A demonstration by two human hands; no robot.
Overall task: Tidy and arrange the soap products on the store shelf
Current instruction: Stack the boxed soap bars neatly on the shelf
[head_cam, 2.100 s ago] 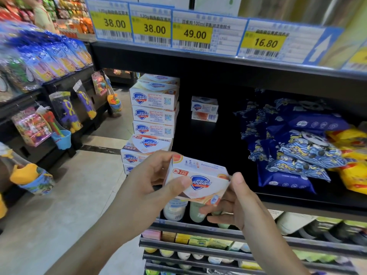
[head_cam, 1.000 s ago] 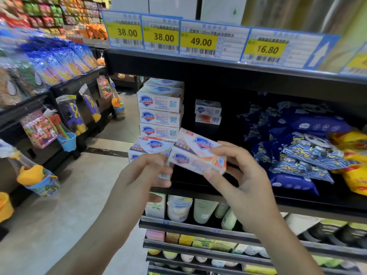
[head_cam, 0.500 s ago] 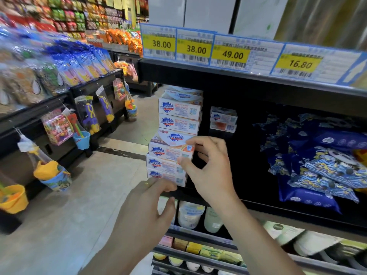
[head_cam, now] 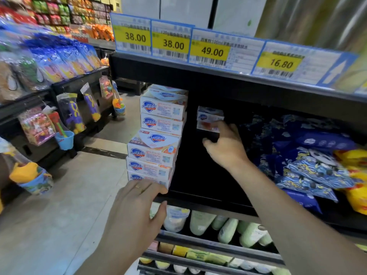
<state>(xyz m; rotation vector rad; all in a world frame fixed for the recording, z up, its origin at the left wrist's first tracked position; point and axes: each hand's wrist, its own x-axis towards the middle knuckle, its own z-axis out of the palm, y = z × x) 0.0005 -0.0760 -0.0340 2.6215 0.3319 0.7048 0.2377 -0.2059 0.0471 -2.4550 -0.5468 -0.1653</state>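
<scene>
Head view: right hand (head_cam: 224,145) reaches two small soap boxes (head_cam: 210,122) deep on shelf (head_cam: 208,197), fingers apparently touching, grip unclear. Left hand (head_cam: 137,203) open. Advise grasping both squarely.

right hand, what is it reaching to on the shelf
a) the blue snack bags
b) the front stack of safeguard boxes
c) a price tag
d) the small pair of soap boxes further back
d: the right hand has its fingers at the lower box of the small pair of soap boxes set deeper on the shelf, apart from the front stack and the blue bags.
</scene>
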